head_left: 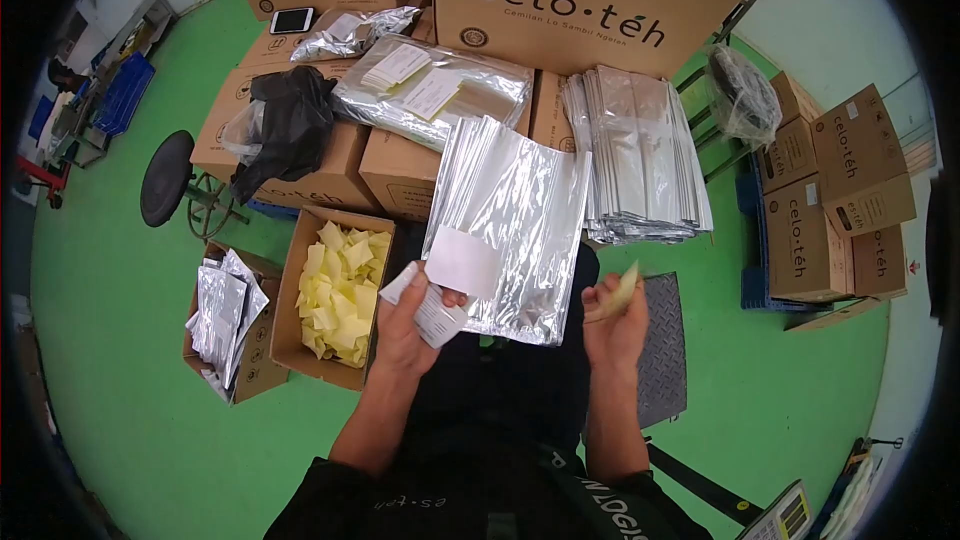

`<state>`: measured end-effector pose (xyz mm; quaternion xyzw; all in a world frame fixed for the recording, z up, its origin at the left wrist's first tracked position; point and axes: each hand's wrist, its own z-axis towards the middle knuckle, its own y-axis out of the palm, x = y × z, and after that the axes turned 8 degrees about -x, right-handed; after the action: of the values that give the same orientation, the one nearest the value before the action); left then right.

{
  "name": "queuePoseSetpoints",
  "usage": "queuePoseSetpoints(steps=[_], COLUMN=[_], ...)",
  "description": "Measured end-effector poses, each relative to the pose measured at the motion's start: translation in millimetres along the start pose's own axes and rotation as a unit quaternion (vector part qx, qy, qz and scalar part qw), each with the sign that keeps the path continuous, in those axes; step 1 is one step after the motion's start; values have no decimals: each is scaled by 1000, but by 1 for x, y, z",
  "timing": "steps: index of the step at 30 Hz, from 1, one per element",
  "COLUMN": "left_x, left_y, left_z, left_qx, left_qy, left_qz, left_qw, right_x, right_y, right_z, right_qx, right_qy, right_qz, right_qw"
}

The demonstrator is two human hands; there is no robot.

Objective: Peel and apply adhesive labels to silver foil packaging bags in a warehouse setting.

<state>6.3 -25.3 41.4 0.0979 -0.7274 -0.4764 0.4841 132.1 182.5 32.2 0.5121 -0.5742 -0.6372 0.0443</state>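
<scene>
A stack of silver foil pouches (530, 230) lies in front of me, its near end over my lap. On the left side of the top pouch rests a blank-looking white label (464, 262). My left hand (402, 325) is closed around a few white printed labels (438, 318) beside the pouches' near left corner. To the right of the stack, apart from it, my right hand (612, 325) pinches a pale yellow paper slip (617, 300) between thumb and fingers. Some of the right fingers are hidden behind the slip.
An open carton of crumpled yellow slips (340, 295) stands at left, beside a carton of foil pouches (222, 315). Across the boxes ahead lie more label stacks (396, 66), a black plastic bag (290, 125), a phone (292, 20) and another pouch pile (640, 150). A round stool (167, 178) is far left.
</scene>
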Motion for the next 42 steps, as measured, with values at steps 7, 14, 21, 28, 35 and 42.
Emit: queuePoseSetpoints(steps=[7, 14, 21, 28, 35, 42], left_x=[16, -4, -11, -16, -28, -25], left_y=[26, 40, 22, 4, -14, -22], left_z=[4, 14, 44, 82, 89, 82], left_qx=[-20, -206, -218, -280, -286, -258], left_qy=[205, 341, 254, 161, 141, 160], left_qz=[458, 748, 788, 879, 903, 894], left_qw=[865, 531, 516, 350, 288, 329], right_x=[-12, -6, 14, 45, 46, 18], right_y=[33, 60, 17, 12, 31, 36], right_z=[-6, -5, 58, 83, 76, 66], right_qx=[18, -145, -85, -140, -113, -124], right_qy=[-9, 104, 106, 76, -6, -17], right_qz=[-211, -415, -444, -583, -837, -889], right_qw=[977, 892, 885, 797, 536, 441])
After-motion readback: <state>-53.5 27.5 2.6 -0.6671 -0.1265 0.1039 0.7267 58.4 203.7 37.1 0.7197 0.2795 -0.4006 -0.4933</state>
